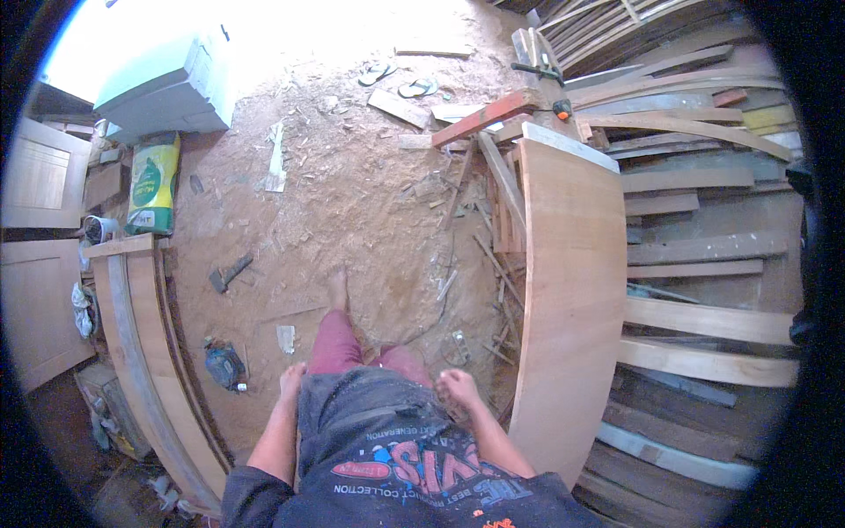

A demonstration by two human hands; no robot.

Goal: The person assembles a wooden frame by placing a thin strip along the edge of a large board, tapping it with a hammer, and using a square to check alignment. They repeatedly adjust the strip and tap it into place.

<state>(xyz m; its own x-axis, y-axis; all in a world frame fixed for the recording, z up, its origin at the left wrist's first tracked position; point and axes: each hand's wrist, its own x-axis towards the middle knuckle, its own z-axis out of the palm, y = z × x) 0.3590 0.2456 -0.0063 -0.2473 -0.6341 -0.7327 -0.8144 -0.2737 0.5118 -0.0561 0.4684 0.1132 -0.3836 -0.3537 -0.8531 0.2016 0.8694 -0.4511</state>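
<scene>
"Which parts are hiding?"

"Only one bare foot (338, 283) is showing. The near end of the wide board (572, 264) is disappearing behind the shirt (352, 449), and the dark rim is cutting into both panelled doors (42, 304) at the left."

"And the hands?"

"The left hand (292, 380) is resting half-curled beside the shirt; the right hand (456, 387) is curling loosely too, apart from the wide board. Their palms are not showing, so one cannot tell whether either is gripping anything."

"What is there to count?"

"One wide board is lying lengthwise at the right. One blue tool (226, 365) is lying on the floor (387, 202) near the left hand. Farther off, two sandals (418, 88) are lying."
</scene>
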